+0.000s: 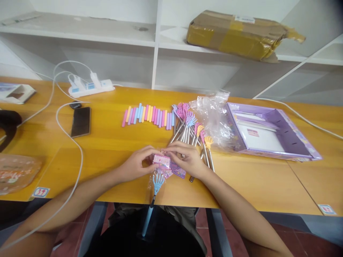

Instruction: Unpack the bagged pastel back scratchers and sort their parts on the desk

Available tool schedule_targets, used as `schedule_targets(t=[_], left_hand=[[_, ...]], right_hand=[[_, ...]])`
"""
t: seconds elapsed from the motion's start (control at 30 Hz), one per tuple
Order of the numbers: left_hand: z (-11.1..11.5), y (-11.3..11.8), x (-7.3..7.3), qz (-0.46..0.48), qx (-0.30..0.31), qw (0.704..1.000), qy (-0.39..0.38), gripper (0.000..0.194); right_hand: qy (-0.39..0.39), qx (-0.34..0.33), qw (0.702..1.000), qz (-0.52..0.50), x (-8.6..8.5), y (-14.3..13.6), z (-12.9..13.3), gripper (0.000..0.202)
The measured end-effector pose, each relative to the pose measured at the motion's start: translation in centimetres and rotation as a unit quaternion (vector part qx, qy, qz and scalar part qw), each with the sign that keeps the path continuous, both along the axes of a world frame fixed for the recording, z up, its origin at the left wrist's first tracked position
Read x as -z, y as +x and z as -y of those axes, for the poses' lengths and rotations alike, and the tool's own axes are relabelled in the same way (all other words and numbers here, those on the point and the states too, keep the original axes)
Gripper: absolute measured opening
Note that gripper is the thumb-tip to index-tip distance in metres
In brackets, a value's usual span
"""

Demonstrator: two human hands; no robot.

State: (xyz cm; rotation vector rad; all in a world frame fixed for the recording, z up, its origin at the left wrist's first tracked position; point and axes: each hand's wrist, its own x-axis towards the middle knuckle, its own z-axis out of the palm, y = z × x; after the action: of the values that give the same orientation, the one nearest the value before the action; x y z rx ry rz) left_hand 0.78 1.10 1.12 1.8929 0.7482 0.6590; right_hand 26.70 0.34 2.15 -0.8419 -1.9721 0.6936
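Observation:
My left hand (pixel 138 162) pinches the left side of a pink printed card (pixel 162 161) at the top of a clear plastic sleeve. At the card's right side, my right hand (pixel 187 159) has its fingers closed on it. Inside the sleeve, a blue hand-shaped back scratcher (pixel 158 182) hangs over the table's front edge, its blue handle (pixel 147 221) pointing down. More printed cards (pixel 179 172) lie under my right hand. Just beyond are several metal-rod scratchers (pixel 190 119) with pink, blue and orange heads. Colored tubes (pixel 150 113) lie in a row behind my left hand.
Clear plastic bags (pixel 214 117) lie beside an open purple box (pixel 294 141) on the right. A phone (pixel 81 121), white power strip (pixel 91 89) and loose cable (pixel 81 157) are on the left. A taped carton (pixel 233 35) sits on the shelf.

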Motion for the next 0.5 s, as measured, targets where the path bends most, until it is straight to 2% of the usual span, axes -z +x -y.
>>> schedule_targets(t=[0.13,0.23,0.33,0.5], left_hand=[[0.0,0.1,-0.1,0.004,0.011,0.999,0.04,0.023],[0.2,0.2,0.0,-0.004,0.014,0.999,0.036,0.024],[0.5,0.3,0.6,0.007,0.012,0.999,-0.029,0.031],[0.7,0.4,1.6,0.137,-0.018,0.978,-0.156,0.035]], right_hand=[[-0.005,0.023,1.0,0.013,-0.1,-0.1,0.0,0.021],[-0.006,0.041,0.999,0.009,-0.2,0.0,0.0,0.019],[-0.004,0.045,0.999,0.001,-0.1,0.0,0.0,0.019],[-0.028,0.029,0.999,-0.029,0.1,0.1,0.2,0.021]])
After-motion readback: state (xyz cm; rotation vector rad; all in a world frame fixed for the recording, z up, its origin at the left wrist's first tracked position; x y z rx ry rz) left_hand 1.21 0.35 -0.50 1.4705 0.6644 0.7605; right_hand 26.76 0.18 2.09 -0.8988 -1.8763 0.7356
